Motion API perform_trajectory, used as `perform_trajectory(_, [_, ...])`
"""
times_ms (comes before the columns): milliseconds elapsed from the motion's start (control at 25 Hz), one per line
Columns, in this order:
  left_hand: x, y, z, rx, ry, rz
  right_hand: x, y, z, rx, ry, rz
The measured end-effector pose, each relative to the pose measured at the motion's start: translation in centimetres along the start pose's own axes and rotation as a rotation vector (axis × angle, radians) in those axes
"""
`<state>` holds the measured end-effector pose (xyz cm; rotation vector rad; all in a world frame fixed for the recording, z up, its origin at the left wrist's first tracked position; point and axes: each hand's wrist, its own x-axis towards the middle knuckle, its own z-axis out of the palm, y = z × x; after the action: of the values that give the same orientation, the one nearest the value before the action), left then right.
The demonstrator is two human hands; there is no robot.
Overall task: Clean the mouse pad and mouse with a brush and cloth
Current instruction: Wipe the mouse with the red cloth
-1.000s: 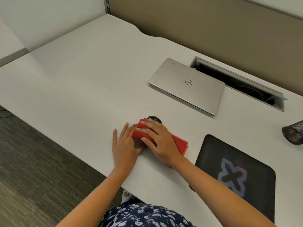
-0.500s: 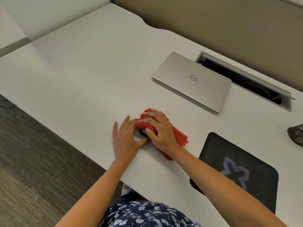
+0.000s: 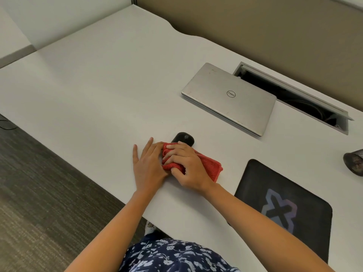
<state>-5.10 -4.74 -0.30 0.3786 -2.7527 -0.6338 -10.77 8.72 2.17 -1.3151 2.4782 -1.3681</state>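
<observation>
A black mouse (image 3: pixel 183 138) lies on the white desk (image 3: pixel 94 91), its far half showing and its near half under a red cloth (image 3: pixel 208 163). My right hand (image 3: pixel 188 165) lies on the cloth with fingers curled into its bunched left edge. My left hand (image 3: pixel 147 163) rests flat on the desk just left of the mouse, fingers straight, their tips against the cloth's left edge. A black mouse pad (image 3: pixel 282 205) with a pale X logo lies to the right near the desk's front edge. No brush is visible.
A closed silver laptop (image 3: pixel 229 97) lies behind the mouse. An open cable trough (image 3: pixel 294 97) runs along the back right. A black mesh cup (image 3: pixel 354 160) sits at the right edge. The desk's front edge drops to grey carpet (image 3: pixel 39 193) at the left.
My right hand has drawn the cloth back toward me, uncovering the far half of the mouse that was covered half a second ago. My left hand has stayed flat beside it.
</observation>
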Motion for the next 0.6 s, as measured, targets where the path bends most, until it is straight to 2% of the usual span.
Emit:
perform_trajectory(200, [-0.2, 0.5, -0.1, 0.016, 0.003, 0.022, -0.3, -0.5, -0.4, 0.006, 0.035, 0.017])
perform_trajectory(600, [-0.9, 0.5, 0.4, 0.005, -0.056, 0.049, -0.5, -2.0, -1.1, 0.055, 0.000, 0.093])
